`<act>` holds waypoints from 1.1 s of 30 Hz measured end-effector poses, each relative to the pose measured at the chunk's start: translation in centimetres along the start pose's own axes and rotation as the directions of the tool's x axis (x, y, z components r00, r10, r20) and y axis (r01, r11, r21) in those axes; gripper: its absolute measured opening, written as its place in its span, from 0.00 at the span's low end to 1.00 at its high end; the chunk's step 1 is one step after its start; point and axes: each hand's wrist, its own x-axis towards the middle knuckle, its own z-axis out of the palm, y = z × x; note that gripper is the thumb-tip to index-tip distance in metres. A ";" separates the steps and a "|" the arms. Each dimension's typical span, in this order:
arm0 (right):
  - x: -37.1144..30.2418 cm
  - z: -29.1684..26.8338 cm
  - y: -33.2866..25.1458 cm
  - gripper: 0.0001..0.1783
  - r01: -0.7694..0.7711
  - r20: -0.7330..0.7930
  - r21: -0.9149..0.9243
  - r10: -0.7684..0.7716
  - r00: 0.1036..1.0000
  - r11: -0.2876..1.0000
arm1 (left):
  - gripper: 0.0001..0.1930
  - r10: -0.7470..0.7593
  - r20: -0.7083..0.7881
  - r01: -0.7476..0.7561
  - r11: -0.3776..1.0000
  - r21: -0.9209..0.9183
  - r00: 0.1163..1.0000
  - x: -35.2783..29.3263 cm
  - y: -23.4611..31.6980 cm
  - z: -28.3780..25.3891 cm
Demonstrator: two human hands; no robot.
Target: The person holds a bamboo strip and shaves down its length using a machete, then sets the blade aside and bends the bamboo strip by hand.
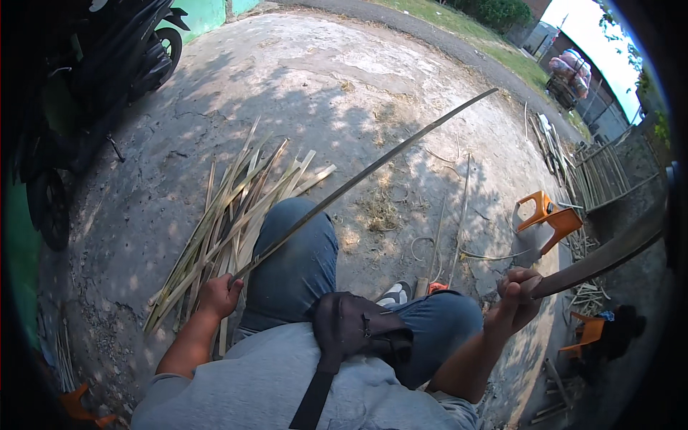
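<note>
My left hand [218,295] is closed around the near end of a long, thin bamboo strip [387,159]. The strip slants over my left knee, and its far end points up to the right. Out to the right, my right hand [517,301] grips a broad, curved, grey-brown blade-like tool [602,265], which widens toward the right edge of the picture; whether it is a machete I cannot tell. The strip and the tool are apart. Beside my left leg, a loose pile of split bamboo strips [229,215] lies on the ground.
An orange plastic stool [548,218] lies tipped over at the right, with more bamboo pieces [555,154] behind it. Shavings [380,211] and thin strips litter the concrete. A parked motorcycle [93,93] stands at the far left. Another orange stool [589,333] is near the right edge.
</note>
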 end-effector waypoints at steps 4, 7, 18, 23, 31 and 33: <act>0.8 -0.1 -1.6 0.27 0.332 -0.063 0.029 -0.330 0.942 0.943 | 0.40 -0.008 0.004 0.008 0.999 -0.033 1.000 0.4 1.1 -1.0; 0.5 -2.2 -4.4 0.22 0.449 -0.085 -0.115 -0.459 0.884 0.886 | 0.40 0.036 -0.025 -0.037 0.997 -0.067 0.999 1.3 1.3 -0.6; 3.6 2.0 -11.3 0.16 0.770 -0.196 -0.505 -0.921 0.336 0.389 | 0.40 -0.003 -0.002 0.003 0.999 -0.036 1.000 0.8 1.5 -0.7; 3.8 1.8 -11.6 0.16 0.764 -0.275 -0.510 -0.917 0.290 0.394 | 0.40 -0.011 0.018 0.011 0.999 -0.049 1.000 0.5 1.9 -0.7; 3.0 -1.5 -10.3 0.13 0.796 -0.369 -0.415 -0.881 0.296 0.442 | 0.40 -0.013 0.007 0.013 0.998 -0.066 1.000 0.4 1.4 -0.2; 2.3 -3.0 -8.5 0.13 0.754 -0.259 -0.491 -0.900 0.351 0.436 | 0.40 0.000 0.025 0.002 0.997 -0.071 1.000 1.0 1.7 0.4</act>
